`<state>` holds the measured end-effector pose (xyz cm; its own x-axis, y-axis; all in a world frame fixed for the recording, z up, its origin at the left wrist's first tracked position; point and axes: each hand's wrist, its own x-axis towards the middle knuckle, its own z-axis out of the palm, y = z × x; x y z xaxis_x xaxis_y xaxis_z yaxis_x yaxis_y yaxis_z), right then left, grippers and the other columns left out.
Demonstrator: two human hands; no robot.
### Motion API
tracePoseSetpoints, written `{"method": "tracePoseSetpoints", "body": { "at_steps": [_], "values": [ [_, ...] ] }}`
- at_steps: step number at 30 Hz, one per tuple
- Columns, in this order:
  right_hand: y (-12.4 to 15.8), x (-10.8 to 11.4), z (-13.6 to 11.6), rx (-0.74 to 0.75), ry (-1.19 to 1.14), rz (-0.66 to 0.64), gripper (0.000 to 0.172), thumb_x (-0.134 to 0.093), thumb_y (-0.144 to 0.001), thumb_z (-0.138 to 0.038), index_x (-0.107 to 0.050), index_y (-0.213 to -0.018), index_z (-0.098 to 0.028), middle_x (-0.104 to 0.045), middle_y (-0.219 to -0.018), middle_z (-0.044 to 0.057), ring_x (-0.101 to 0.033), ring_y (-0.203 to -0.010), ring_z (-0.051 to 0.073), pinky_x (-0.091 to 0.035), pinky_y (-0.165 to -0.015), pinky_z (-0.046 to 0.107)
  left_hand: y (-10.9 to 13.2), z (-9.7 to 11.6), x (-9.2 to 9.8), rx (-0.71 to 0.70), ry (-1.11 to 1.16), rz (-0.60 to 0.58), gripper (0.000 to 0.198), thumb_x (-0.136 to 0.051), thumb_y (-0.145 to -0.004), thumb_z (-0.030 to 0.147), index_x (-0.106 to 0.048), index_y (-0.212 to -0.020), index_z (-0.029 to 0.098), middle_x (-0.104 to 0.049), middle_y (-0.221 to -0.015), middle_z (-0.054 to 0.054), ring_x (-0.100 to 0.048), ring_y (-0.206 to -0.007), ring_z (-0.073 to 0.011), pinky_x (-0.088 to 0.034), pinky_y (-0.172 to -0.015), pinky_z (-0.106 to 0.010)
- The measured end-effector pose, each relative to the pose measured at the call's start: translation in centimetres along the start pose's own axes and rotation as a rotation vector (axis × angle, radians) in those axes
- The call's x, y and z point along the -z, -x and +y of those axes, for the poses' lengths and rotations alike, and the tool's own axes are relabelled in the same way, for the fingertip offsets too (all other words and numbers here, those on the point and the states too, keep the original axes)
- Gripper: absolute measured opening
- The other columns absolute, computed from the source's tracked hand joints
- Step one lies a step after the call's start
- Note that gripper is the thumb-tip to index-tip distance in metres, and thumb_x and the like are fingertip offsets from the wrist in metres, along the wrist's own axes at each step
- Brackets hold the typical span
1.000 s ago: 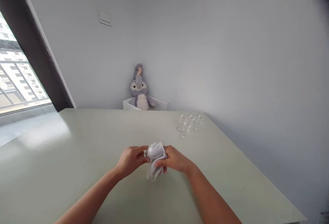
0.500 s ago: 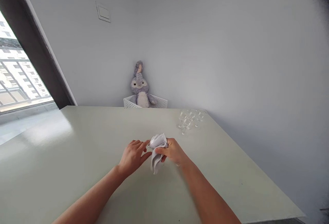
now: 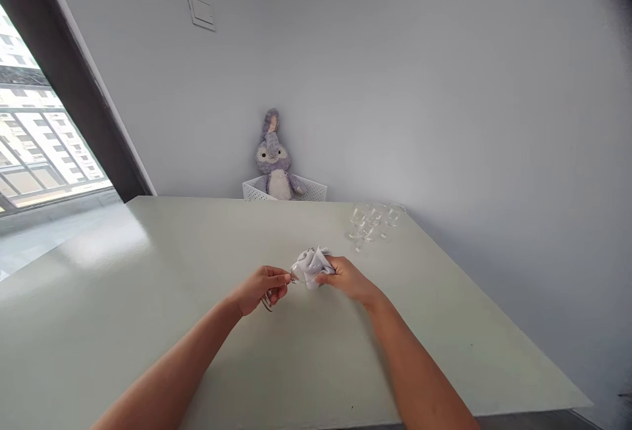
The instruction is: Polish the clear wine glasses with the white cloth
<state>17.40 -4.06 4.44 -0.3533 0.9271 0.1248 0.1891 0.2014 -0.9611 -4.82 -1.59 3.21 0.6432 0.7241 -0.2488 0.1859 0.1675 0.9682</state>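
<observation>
My left hand pinches the thin stem of a small stemmed glass, which lies sideways between my hands. The rim of its round foot pokes out below my left fingers. In my right hand is a bunched white cloth, gripped between thumb and fingers. The cloth wraps round the glass's bowl and hides most of it. Both hands are held over the middle of the table.
Several clear stemmed glasses stand grouped near the back right of the pale green table. Behind the far edge, a grey plush rabbit sits in a white perforated basket. Walls meet behind; a window is at left.
My left hand has closed from spread fingers to a pinch on the stem, and the glass's foot now shows below it. The cloth's hanging end has been gathered up round the bowl.
</observation>
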Motion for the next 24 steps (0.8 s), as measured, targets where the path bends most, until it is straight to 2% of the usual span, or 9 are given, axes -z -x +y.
{"method": "tracePoseSetpoints", "body": {
  "at_steps": [2,6,8,9,14,17,19,21,24],
  "values": [
    [-0.4,-0.1,0.6,0.026,-0.02,0.087,0.027,-0.057,-0.074,-0.041,-0.064,-0.078,-0.016,-0.059,-0.069,0.001,-0.053,-0.067,0.015,-0.041,-0.063,0.026,0.0,-0.1,0.4,0.008,0.018,0.027,0.039,-0.054,-0.07,0.052,-0.057,-0.074,0.013,-0.046,-0.056,0.002,-0.036,-0.043,-0.0049,-0.028,-0.045,-0.02],
    [-0.4,-0.3,1.1,0.065,0.081,0.577,0.031,-0.052,-0.077,-0.045,-0.066,-0.081,-0.018,-0.06,-0.068,0.002,-0.053,-0.068,0.018,-0.04,-0.067,0.028,-0.2,-0.2,1.3,-0.015,0.04,0.19,0.039,-0.054,-0.068,0.052,-0.06,-0.078,0.014,-0.047,-0.057,0.002,-0.037,-0.044,-0.0053,-0.031,-0.046,-0.021],
    [-0.1,-0.9,0.8,0.138,0.136,0.706,0.031,-0.054,-0.076,-0.046,-0.066,-0.088,-0.021,-0.063,-0.079,0.005,-0.054,-0.08,0.022,-0.039,-0.075,0.031,-0.4,-0.5,1.5,-0.038,-0.05,0.322,0.039,-0.051,-0.07,0.052,-0.06,-0.074,0.014,-0.049,-0.057,0.001,-0.038,-0.045,-0.006,-0.031,-0.047,-0.021],
    [0.1,-1.4,0.5,0.196,0.166,0.668,0.031,-0.055,-0.075,-0.045,-0.066,-0.092,-0.022,-0.064,-0.086,0.006,-0.054,-0.087,0.024,-0.038,-0.08,0.033,-0.5,-0.7,1.4,-0.038,-0.13,0.379,0.038,-0.049,-0.072,0.051,-0.059,-0.07,0.015,-0.05,-0.058,0.001,-0.039,-0.045,-0.0065,-0.03,-0.047,-0.021],
    [0.1,-4.8,-0.5,0.412,0.523,0.139,0.029,-0.046,-0.083,-0.033,-0.059,-0.109,-0.03,-0.058,-0.115,0.003,-0.046,-0.11,0.024,-0.017,-0.101,0.044,-0.7,-1.7,-0.3,-0.053,-0.794,0.511,0.021,-0.047,-0.072,0.028,-0.053,-0.056,0.016,-0.053,-0.055,-0.002,-0.046,-0.05,-0.0114,-0.028,-0.049,-0.023],
    [-0.4,-5.1,-0.1,0.351,0.595,0.226,0.028,-0.044,-0.084,-0.028,-0.061,-0.105,-0.027,-0.057,-0.116,0.004,-0.046,-0.107,0.025,-0.023,-0.097,0.044,-0.3,-2.1,-1.6,-0.288,-1.127,0.485,0.023,-0.044,-0.077,0.023,-0.055,-0.057,0.017,-0.056,-0.056,-0.003,-0.05,-0.054,-0.0137,-0.029,-0.053,-0.025],
    [-0.7,-4.3,0.6,0.25,0.465,0.318,0.024,-0.044,-0.082,-0.028,-0.065,-0.094,-0.023,-0.062,-0.105,0.006,-0.051,-0.097,0.023,-0.033,-0.088,0.039,-0.1,-2.2,-2.1,-0.443,-1.215,0.461,0.025,-0.039,-0.082,0.027,-0.06,-0.071,0.019,-0.058,-0.059,-0.004,-0.052,-0.058,-0.015,-0.031,-0.056,-0.026],
    [-1.1,-3.2,1.5,0.096,0.205,0.351,0.023,-0.047,-0.08,-0.031,-0.066,-0.077,-0.019,-0.064,-0.082,0.005,-0.055,-0.078,0.02,-0.04,-0.072,0.033,0.0,-2.3,-2.4,-0.527,-1.234,0.467,0.025,-0.038,-0.085,0.032,-0.06,-0.09,0.021,-0.06,-0.062,-0.003,-0.054,-0.061,-0.0158,-0.034,-0.059,-0.026],
    [-1.6,-2.5,2.7,-0.138,-0.325,0.379,0.023,-0.055,-0.072,-0.035,-0.06,-0.061,-0.015,-0.054,-0.054,-0.001,-0.049,-0.053,0.013,-0.036,-0.05,0.025,-0.2,-2.6,-2.6,-0.502,-1.181,0.512,0.028,-0.039,-0.085,0.036,-0.057,-0.101,0.022,-0.062,-0.066,-0.002,-0.055,-0.062,-0.0148,-0.036,-0.059,-0.025]
  ]
}}
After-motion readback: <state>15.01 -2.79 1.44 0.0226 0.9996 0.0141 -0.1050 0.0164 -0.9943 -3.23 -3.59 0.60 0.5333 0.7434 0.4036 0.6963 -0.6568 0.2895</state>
